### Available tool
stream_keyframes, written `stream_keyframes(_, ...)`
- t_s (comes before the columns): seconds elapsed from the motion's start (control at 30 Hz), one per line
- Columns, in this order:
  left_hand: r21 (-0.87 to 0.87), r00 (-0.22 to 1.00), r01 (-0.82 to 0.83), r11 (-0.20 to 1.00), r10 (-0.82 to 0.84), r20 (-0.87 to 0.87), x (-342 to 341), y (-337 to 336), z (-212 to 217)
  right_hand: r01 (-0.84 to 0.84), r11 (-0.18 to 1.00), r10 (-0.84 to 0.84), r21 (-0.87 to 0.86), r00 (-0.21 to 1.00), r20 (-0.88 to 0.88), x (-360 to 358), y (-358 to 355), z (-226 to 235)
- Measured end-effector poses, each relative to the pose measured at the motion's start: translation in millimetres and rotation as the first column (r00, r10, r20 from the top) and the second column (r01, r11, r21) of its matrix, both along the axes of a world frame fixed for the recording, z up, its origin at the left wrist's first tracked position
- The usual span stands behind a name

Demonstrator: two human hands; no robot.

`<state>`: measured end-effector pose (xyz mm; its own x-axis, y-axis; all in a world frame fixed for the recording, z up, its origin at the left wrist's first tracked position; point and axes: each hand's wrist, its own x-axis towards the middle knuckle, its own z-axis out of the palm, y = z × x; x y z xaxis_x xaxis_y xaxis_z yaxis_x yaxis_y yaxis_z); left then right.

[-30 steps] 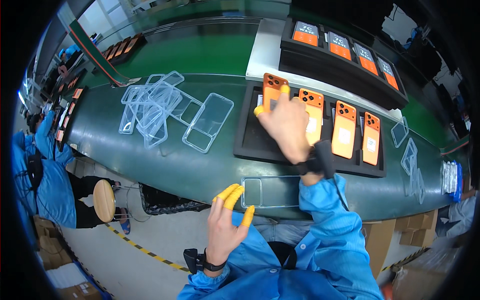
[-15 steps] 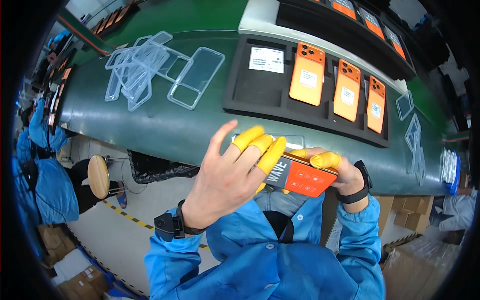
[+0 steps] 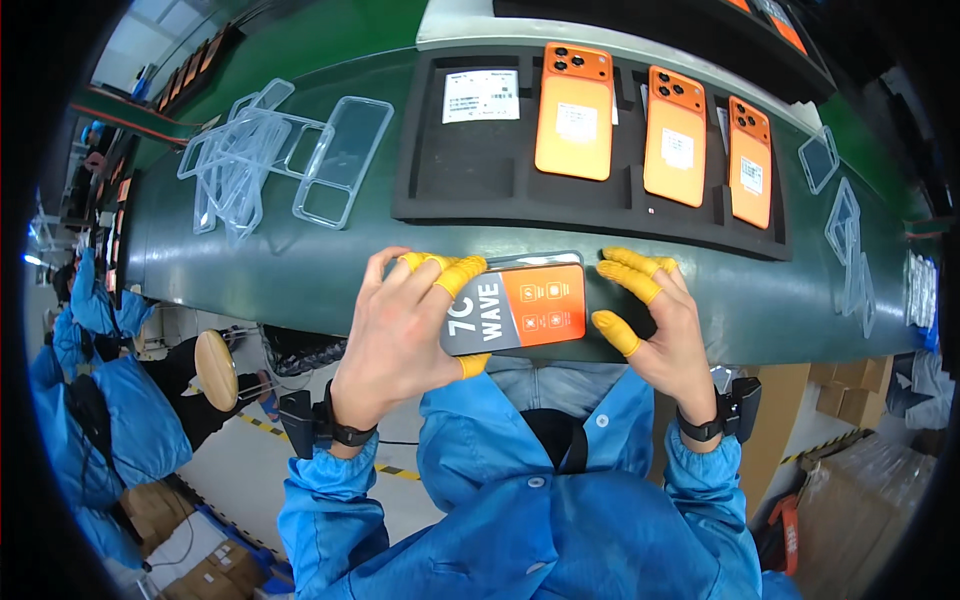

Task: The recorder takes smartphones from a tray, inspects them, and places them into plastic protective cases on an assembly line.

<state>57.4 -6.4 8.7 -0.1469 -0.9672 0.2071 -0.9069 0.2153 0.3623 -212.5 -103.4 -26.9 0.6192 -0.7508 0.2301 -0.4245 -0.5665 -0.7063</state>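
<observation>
One orange phone [image 3: 515, 308] is pinched at its left end by the left hand [image 3: 400, 330], just below the black foam tray [image 3: 420, 150]; the right hand [image 3: 655, 320], fingers spread, steadies its right end. Stiff, light, slippery and breakable, it is likely best held by the edges.

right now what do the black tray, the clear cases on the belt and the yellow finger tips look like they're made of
Black tray: looks like matte foam, with soft cut-out pockets and no shine.
Clear cases: likely flexible see-through plastic or silicone; the green belt shows through and the edges catch light.
Yellow finger tips on both hands: probably thin rubber or latex cots, snug and smooth with a dull sheen.
</observation>
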Motion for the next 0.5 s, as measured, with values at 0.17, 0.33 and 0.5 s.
stream_keyframes(0.17,0.008,0.999,-0.014,1.0,0.013,0.029,0,-9,-4,-0.077,0.993,0.068,-0.092,0.993,-0.098,1,-1,-3)
stream_keyframes(0.33,0.028,1.0,-0.005,1.0,0.005,-0.001,0,-15,-8,-0.098,0.984,0.08,-0.151,0.989,-0.121,0,-2,-13)
stream_keyframes(0.5,0.106,0.989,0.041,0.993,-0.025,-0.148,13,-15,-22,-0.11,0.977,0.095,-0.185,0.992,-0.086,-3,-3,-18)
